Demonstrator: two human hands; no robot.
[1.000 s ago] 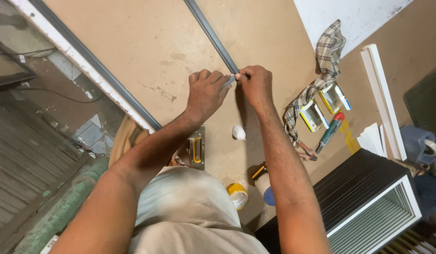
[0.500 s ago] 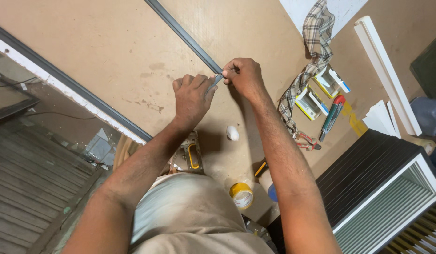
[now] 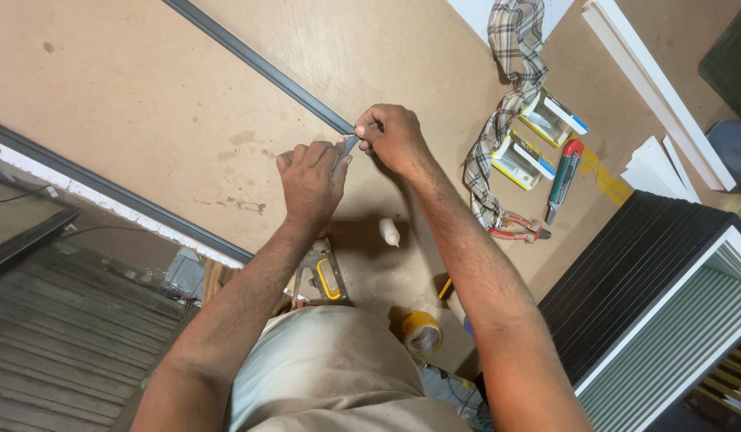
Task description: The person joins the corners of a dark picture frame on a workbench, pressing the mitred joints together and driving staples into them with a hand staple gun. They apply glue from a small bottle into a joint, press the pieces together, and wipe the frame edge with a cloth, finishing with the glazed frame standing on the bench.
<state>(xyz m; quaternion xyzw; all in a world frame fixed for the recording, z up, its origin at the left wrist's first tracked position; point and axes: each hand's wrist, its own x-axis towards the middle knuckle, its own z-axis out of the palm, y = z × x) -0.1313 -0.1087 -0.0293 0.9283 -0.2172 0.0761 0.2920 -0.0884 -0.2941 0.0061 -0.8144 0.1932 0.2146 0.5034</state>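
both hands (image 3: 350, 164) meet on the strip's (image 3: 258, 62) end, cloth (image 3: 506, 104) lying right.

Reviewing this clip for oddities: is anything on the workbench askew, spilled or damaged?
Nothing looks spilled or broken. The brown board carries scattered dark stains. Both the left hand and right hand pinch the end of the dark strip. A checked cloth lies crumpled beside the screwdriver.

Dark grey strip (image 3: 258, 64), checked cloth (image 3: 510, 72)

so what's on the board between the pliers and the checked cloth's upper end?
Head view: two small open boxes beside the checked cloth, plus a red-and-green utility knife just above the red-handled pliers. Otherwise bare board.
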